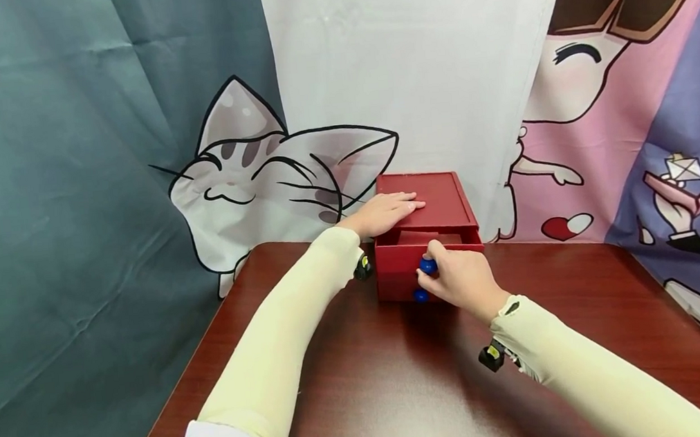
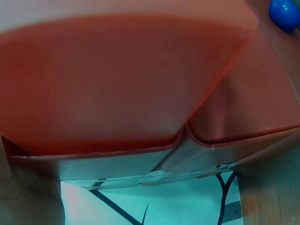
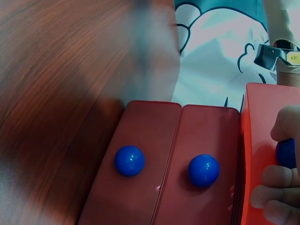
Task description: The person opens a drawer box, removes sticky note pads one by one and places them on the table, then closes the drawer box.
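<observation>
Head view: a red drawer unit point(image 1: 445, 200) is set on the brown wooden surface point(image 1: 371, 390), near its far edge. Its top drawer point(image 1: 394, 259) is drawn partly out, and the drawer's blue round knob point(image 1: 427, 265) is gripped by the right hand point(image 1: 464, 278), the thumb and fingers being curled around it. The left hand point(image 1: 389, 212) is laid on top of the unit with its fingers extended, and nothing is grasped by it. Both forearms are covered by pale yellow sleeves point(image 1: 290, 317), and a small black device point(image 1: 492, 354) is worn at each wrist.

In the right wrist view, the two lower drawers are seen closed, each fitted with a blue knob: the bottom knob point(image 3: 129, 161) and the middle knob point(image 3: 204, 171). The left wrist view is largely filled by blurred red panels. Behind the unit, a curtain point(image 1: 424, 66) is hung, on which a cartoon cat point(image 1: 261, 198) is printed.
</observation>
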`<state>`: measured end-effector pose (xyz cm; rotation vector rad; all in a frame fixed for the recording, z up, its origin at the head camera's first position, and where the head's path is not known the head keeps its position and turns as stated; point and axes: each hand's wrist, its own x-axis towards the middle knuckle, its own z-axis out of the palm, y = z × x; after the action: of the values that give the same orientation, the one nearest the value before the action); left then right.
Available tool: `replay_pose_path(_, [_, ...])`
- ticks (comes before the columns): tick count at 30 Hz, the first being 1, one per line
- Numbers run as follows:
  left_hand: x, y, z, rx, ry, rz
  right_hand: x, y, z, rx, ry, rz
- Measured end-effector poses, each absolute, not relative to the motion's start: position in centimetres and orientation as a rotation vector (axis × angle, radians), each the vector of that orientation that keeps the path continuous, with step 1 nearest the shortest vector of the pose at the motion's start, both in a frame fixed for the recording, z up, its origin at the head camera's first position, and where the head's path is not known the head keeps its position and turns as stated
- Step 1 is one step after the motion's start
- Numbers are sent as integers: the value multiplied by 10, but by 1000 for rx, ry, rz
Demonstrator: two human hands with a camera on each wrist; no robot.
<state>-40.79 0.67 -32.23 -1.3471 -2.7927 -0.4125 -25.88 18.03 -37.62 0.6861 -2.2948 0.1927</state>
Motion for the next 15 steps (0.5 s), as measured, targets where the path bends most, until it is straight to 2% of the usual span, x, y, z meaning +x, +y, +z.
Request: replay_pose_path(15, [-408,7,-324,-1341,-2776,-431,-245,180,-375,715,-2308,205])
